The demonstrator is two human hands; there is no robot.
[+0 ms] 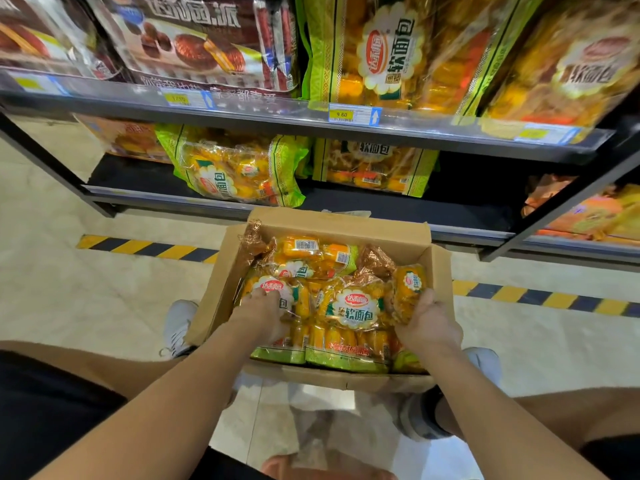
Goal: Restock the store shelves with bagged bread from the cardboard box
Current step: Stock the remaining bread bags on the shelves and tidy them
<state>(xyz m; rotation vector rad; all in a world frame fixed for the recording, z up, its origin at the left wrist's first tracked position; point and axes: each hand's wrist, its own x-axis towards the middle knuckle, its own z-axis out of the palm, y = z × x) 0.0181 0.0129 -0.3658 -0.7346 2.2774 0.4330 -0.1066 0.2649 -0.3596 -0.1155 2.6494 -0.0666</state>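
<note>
Both hands, the left hand (265, 311) and right hand (427, 318), each gripped a bread bag (349, 306) in the still-full cardboard box (346, 227), the bottom shelf (450, 199) beyond them half stocked.

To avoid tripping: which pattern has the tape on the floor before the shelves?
Diagonal yellow and dark stripes on the floor tape, clearest in the head view.

open cardboard box (408, 233), yellow bread bags (349, 306) inside
</note>
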